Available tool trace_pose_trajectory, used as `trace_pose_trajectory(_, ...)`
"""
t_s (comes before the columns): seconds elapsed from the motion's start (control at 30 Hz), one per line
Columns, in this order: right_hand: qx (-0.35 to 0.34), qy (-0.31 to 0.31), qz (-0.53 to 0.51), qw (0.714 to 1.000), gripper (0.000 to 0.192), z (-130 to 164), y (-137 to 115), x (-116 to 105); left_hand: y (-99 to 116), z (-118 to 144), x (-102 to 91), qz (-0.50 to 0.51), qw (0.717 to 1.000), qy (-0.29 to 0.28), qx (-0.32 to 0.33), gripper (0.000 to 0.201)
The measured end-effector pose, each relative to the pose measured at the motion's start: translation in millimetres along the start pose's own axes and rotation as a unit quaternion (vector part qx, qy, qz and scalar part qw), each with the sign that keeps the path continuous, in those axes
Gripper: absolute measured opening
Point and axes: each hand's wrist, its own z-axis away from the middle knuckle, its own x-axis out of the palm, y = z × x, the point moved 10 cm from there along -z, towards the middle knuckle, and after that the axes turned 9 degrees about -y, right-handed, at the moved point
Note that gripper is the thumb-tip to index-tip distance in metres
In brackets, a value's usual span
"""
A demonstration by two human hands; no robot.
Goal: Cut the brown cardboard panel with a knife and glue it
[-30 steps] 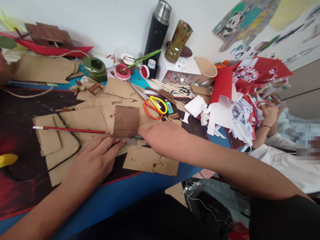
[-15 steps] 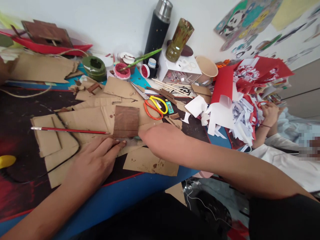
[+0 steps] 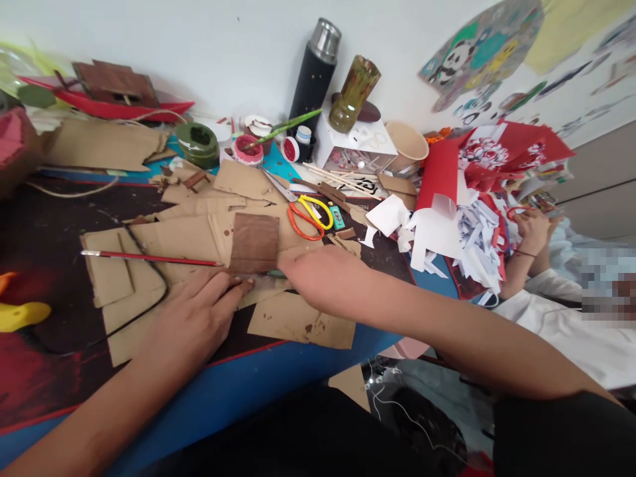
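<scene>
Both my hands at the brown square (image 3: 255, 242), left of frame center.
My left hand (image 3: 201, 301) lies flattish, fingers close together, tips on a clear strip (image 3: 264, 283) by its lower edge. Right hand (image 3: 318, 270)'s curled by its lower right corner, fingers hidden, can't tell if they're clamped. Scissors (image 3: 293, 198) sit upper center.

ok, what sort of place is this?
Probably a craft room or shared art workspace: scissors among cut cardboard, an open pot of pink paint with a brush, and a painted model boat by the wall.
</scene>
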Motion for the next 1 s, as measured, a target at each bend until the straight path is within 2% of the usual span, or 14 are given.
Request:
trace_pose_trajectory(0.07, 0.019, 0.02, -0.025, 0.999, 0.016, 7, 7, -2, -1, 1, 1.5, -0.006, 1.0, 0.0, -0.004, 0.046)
trace_pose_trajectory(0.2, 0.069, 0.047, -0.082, 0.993, 0.031, 14, 19, -11, -1, 2, 2.3, -0.03, 1.0, 0.005, 0.004, 0.045)
trace_pose_trajectory(0.47, 0.059, 0.074, -0.147, 0.985, 0.034, -10, 28, 10, 11, 3, -12.0, -0.081, 0.994, 0.058, 0.043, 0.039)
trace_pose_trajectory(0.8, 0.082, 0.103, -0.195, 0.972, 0.035, -22, 45, 20, 32, 4, -30.8, -0.036, 0.989, 0.085, 0.119, 0.028)
trace_pose_trajectory(0.9, 0.084, 0.109, -0.203, 0.969, 0.033, -25, 48, 22, 34, 5, -30.4, -0.021, 0.989, 0.078, 0.125, 0.028)
trace_pose_trajectory(1.0, 0.086, 0.112, -0.208, 0.968, 0.033, -28, 51, 24, 29, 5, -36.3, -0.032, 0.99, 0.103, 0.095, 0.026)
